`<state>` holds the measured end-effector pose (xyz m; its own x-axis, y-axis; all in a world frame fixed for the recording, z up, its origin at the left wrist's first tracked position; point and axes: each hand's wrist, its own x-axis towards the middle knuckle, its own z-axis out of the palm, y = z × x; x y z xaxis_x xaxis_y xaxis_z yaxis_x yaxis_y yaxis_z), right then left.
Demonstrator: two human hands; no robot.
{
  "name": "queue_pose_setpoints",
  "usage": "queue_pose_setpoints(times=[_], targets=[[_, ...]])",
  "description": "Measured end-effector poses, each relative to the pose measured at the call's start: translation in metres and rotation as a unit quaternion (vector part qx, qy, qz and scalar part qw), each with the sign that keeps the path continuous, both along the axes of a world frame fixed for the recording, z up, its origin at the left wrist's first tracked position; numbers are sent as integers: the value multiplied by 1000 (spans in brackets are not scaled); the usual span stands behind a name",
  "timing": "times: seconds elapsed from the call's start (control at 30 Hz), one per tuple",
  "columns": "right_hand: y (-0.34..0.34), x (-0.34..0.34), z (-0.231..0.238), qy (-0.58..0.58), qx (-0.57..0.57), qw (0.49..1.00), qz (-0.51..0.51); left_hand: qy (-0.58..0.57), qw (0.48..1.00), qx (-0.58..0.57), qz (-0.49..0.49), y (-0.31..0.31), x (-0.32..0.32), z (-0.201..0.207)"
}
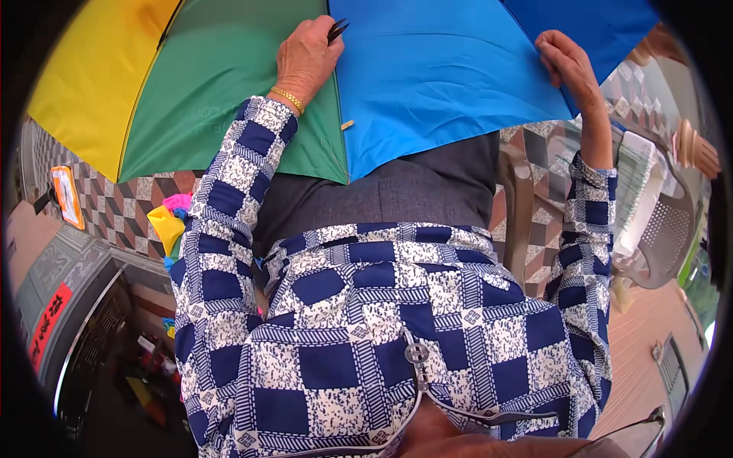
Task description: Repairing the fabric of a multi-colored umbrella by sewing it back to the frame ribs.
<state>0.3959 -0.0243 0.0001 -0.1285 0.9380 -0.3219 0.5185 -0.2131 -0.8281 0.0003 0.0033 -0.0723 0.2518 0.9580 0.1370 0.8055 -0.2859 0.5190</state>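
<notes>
Currently, a multicoloured umbrella canopy point(427, 76) lies spread over the person's lap, its yellow, green, light blue and dark blue panels meeting at narrow seams. The left hand point(309, 57) is over the green panel, close to the light blue one, its fingers closed on a small pair of black snips point(337, 30) whose two points jut out to the right. A gold bracelet point(288, 100) circles that wrist. The right hand point(569, 65) is at the seam between light and dark blue, fingers curled; I cannot tell whether they pinch the fabric. A tan tab point(348, 124) sits by the green and light blue seam. To the right, a perforated plastic chair point(666, 237) bears a white object point(635, 183); whether that is a container is unclear. At lower left, a dark opening point(122, 336) holds small items too dim to name.
</notes>
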Motion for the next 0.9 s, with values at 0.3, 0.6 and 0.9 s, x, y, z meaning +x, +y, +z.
queue_pose_setpoints(times=[0.3,0.6,0.9], targets=[[-21,-2,3,99,2,992,-77,14,998,64,18,-7,11,14],[-34,0,7,175,0,980,-92,-12,997,-62,42,-5,11,24],[-49,-30,36,317,47,944,-79,-284,952,115,-10,-14,15,-7]])
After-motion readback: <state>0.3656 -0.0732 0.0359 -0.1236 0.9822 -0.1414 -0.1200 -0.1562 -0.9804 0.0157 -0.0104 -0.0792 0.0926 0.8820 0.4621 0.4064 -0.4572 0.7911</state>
